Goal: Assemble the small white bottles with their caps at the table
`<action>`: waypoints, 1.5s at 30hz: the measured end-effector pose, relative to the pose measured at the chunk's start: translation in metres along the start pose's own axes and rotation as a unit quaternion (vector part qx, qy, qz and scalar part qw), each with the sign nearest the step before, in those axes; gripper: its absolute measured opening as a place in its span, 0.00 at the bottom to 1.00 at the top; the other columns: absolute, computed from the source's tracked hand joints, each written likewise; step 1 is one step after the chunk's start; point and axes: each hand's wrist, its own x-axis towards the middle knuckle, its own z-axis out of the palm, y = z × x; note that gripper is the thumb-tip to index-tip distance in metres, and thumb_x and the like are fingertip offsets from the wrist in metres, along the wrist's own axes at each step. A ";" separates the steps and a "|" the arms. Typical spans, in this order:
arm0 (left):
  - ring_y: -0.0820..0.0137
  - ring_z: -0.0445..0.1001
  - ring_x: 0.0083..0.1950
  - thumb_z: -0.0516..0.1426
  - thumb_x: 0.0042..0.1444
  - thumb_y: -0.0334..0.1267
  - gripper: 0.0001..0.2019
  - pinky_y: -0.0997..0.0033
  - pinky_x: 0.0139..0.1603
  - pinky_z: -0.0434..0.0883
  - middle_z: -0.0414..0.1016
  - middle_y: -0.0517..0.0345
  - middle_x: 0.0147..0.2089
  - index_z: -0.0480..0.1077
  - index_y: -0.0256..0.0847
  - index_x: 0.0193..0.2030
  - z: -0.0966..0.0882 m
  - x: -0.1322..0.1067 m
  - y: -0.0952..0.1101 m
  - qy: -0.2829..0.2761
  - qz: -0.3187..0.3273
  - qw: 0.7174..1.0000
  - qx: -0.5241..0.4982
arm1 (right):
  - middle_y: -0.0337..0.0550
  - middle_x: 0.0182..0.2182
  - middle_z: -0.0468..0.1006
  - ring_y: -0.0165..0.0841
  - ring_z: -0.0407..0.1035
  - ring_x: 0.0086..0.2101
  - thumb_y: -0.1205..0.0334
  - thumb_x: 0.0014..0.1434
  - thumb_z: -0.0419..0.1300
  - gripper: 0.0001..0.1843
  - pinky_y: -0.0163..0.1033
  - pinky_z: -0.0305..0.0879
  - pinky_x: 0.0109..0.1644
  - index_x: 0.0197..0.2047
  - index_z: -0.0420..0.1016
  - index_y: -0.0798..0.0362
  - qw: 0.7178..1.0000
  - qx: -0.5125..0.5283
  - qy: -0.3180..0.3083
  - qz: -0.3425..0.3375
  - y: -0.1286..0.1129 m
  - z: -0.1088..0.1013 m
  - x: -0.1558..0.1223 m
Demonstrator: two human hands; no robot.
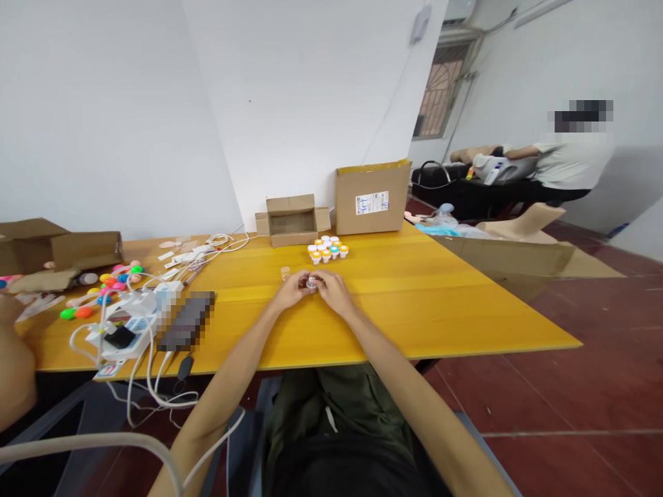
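My left hand and my right hand meet over the wooden table, fingers closed from both sides around a small round whitish piece. Its exact kind is too small to tell, and my fingers cover its sides. Left of it, close to my left hand, stands a small see-through cap-like piece. Just beyond my hands, a tight cluster of several small round-topped pieces stands upright; their tops are white, orange and one teal.
Behind stand an open small carton and a taller closed box. At left lie a power strip with white cables, a dark blurred device, colourful balls and another carton. A person sits at the far right.
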 end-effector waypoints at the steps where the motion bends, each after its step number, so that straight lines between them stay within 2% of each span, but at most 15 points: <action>1: 0.67 0.77 0.40 0.66 0.50 0.35 0.12 0.65 0.45 0.75 0.79 0.56 0.38 0.73 0.38 0.41 0.000 0.000 0.000 0.001 -0.001 1.000 -0.003 | 0.42 0.35 0.83 0.36 0.75 0.37 0.71 0.59 0.56 0.12 0.37 0.70 0.44 0.35 0.79 0.48 1.000 -0.002 0.001 -0.001 -0.001 0.000 0.000; 7: 0.67 0.77 0.40 0.65 0.49 0.32 0.11 0.66 0.46 0.74 0.79 0.57 0.37 0.73 0.38 0.40 0.001 -0.001 0.001 0.003 0.003 1.000 -0.024 | 0.42 0.35 0.83 0.35 0.75 0.36 0.71 0.59 0.56 0.11 0.37 0.69 0.43 0.34 0.78 0.48 1.000 -0.008 -0.003 0.002 -0.003 -0.002 -0.001; 17: 0.68 0.75 0.37 0.67 0.50 0.38 0.11 0.68 0.44 0.73 0.76 0.58 0.33 0.73 0.38 0.37 0.001 -0.001 0.004 -0.005 0.005 1.000 -0.016 | 0.42 0.35 0.82 0.35 0.75 0.37 0.72 0.59 0.57 0.10 0.37 0.69 0.43 0.34 0.77 0.49 1.000 -0.025 -0.009 0.015 -0.005 -0.003 -0.001; 45: 0.67 0.75 0.39 0.66 0.52 0.39 0.12 0.67 0.46 0.73 0.77 0.58 0.35 0.74 0.37 0.40 0.001 -0.001 0.002 -0.013 0.010 1.000 -0.019 | 0.43 0.36 0.81 0.35 0.73 0.37 0.70 0.60 0.57 0.09 0.37 0.67 0.42 0.34 0.76 0.49 0.996 -0.081 -0.022 0.024 -0.006 -0.003 -0.001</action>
